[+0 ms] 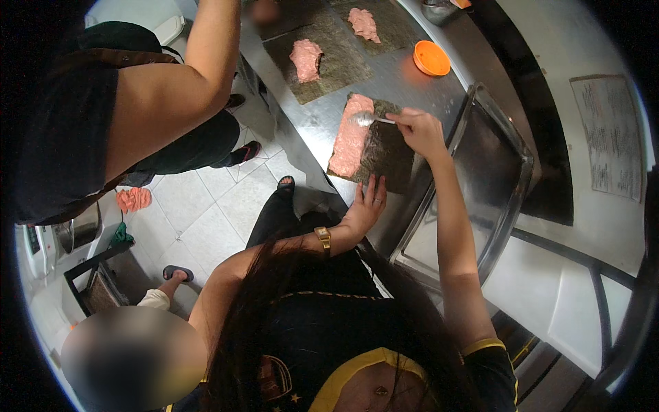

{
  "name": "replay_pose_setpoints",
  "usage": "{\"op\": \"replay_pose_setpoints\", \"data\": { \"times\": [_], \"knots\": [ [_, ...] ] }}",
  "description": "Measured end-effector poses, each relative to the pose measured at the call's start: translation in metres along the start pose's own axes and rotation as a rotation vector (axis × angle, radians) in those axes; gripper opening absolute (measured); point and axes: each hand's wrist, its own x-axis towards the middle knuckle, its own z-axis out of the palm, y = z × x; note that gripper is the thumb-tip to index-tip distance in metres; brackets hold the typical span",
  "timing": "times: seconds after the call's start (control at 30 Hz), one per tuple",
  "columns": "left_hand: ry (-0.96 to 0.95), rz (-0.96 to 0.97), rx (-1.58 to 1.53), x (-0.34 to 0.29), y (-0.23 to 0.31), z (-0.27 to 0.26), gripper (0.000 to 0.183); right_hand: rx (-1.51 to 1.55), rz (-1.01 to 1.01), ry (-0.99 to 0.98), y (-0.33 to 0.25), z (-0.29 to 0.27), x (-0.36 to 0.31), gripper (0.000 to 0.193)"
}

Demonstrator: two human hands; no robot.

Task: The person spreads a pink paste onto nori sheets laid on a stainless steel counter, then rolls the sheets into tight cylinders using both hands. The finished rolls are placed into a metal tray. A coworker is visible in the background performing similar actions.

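Pink paste (pixel 349 142) covers the left part of a dark nori sheet (pixel 392 152) lying on the steel table. My right hand (pixel 421 130) is closed around the handle of a spoon (pixel 362 119), whose bowl rests on the paste near its far end. Fingers stretched out, my left hand (pixel 367 208) touches the near edge of the same sheet and holds nothing. Farther off, a second nori sheet (pixel 341 66) bears a rough lump of pink paste (pixel 306 60). Beyond it, another lump of paste (pixel 364 25) sits on a further sheet.
An orange bowl (pixel 432 58) stands on the steel table (pixel 311 127) at the back right. Right of my work lies a large metal tray (pixel 473 189) with raised rims. Another person's bare arm (pixel 213 55) reaches over the table's left side. A second person is at the lower left.
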Motion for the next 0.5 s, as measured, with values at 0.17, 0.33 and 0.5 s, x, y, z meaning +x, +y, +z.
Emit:
{"op": "replay_pose_setpoints", "data": {
  "times": [0.17,0.33,0.5],
  "knots": [
    [-0.001,0.010,0.006,-0.001,0.000,-0.001,0.051,-0.092,0.049,0.052,0.011,0.001,0.028,0.025],
    [-0.002,0.004,0.004,-0.001,0.000,0.000,0.051,-0.111,-0.003,0.068,0.005,-0.004,0.033,0.025],
    [-0.002,0.005,-0.004,-0.001,0.000,0.000,0.052,-0.107,-0.010,0.046,0.003,0.004,0.038,0.027]
  ]
}}
